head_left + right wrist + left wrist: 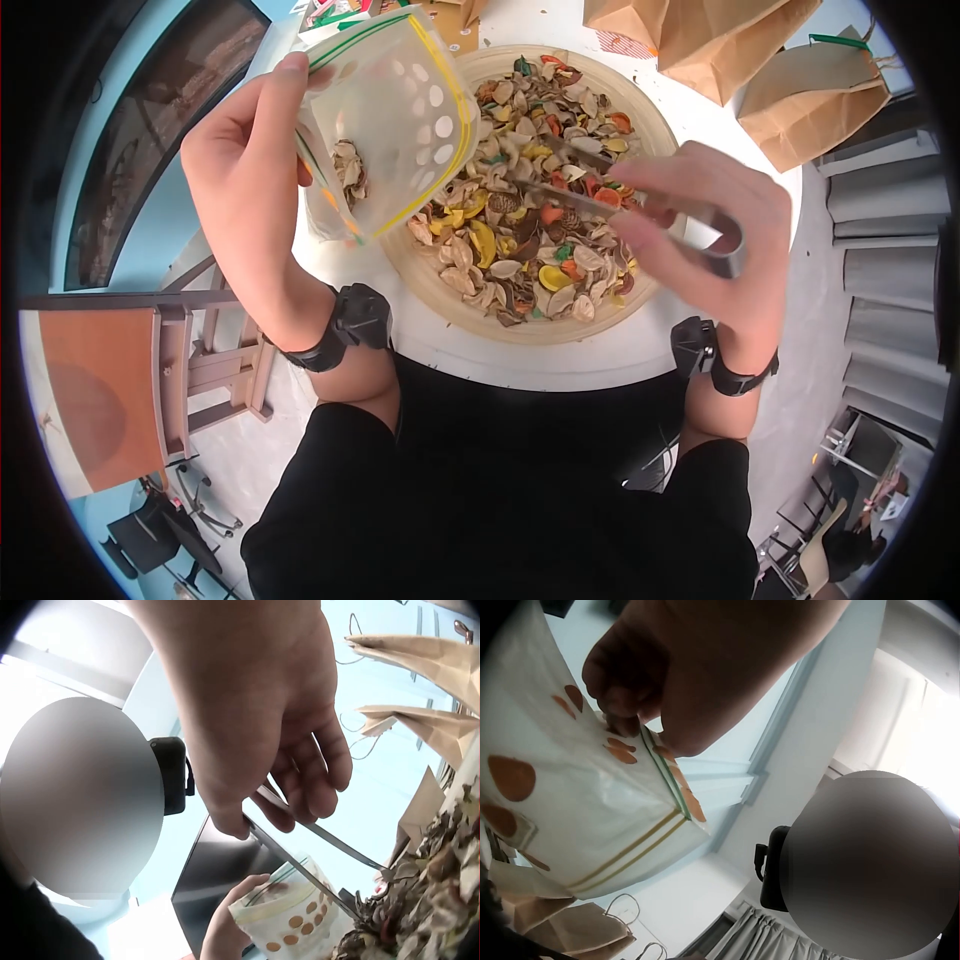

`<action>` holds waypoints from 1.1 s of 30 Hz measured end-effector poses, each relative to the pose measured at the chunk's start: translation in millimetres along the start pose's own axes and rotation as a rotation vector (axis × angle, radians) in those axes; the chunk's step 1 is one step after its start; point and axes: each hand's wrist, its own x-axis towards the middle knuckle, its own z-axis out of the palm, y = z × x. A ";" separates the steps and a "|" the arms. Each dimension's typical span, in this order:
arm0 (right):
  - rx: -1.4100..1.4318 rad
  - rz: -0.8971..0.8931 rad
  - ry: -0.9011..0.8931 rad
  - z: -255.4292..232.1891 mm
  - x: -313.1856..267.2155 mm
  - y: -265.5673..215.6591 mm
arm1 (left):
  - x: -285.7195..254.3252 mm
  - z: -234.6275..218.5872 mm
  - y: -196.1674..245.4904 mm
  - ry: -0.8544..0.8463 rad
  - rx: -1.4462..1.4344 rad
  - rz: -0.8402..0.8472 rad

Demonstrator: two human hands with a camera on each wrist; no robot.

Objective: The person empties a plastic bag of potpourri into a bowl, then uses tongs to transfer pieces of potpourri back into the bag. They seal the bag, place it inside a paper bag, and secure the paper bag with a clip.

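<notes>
My left hand (245, 180) pinches the rim of a translucent zip bag (385, 130) with white dots, its mouth spread; a few dried pieces (348, 172) lie inside. In my right hand (715, 230) are metal tongs (580, 195), held between thumb and fingers, their two arms apart with the tips at the dried petals and slices (500, 230) heaped on a round tray (420, 290). The right wrist view shows the tongs (300, 862) reaching the heap (442, 892). In the left wrist view my fingers (626, 701) grip the bag's edge (607, 802).
Brown paper bags (725, 45) (815, 105) stand at the back right of the white table (480, 365). Behind the bag are colourful packets (335, 12). A wooden chair or stool (215, 370) is at the left on the floor.
</notes>
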 end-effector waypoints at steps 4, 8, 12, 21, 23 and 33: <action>0.058 -0.147 0.077 -4.6 -6.5 -16.1 | -2.1 -0.6 1.6 -0.020 -0.025 -0.013; 0.109 -0.481 -0.223 2.0 -11.6 -35.6 | -1.3 -0.6 -1.8 -0.044 -0.033 -0.022; -0.052 -0.389 -0.247 20.1 -15.1 -39.9 | -0.1 -1.9 -2.4 -0.088 -0.038 -0.063; 0.239 0.260 0.271 -15.5 13.8 25.7 | 2.3 2.1 -5.2 -0.158 -0.088 -0.076; 0.332 0.300 0.419 -22.0 9.3 51.8 | 3.0 5.5 -4.6 -0.188 -0.100 -0.083; 0.428 0.513 0.379 -15.5 2.0 103.5 | -0.6 28.3 -5.6 -0.268 -0.039 -0.130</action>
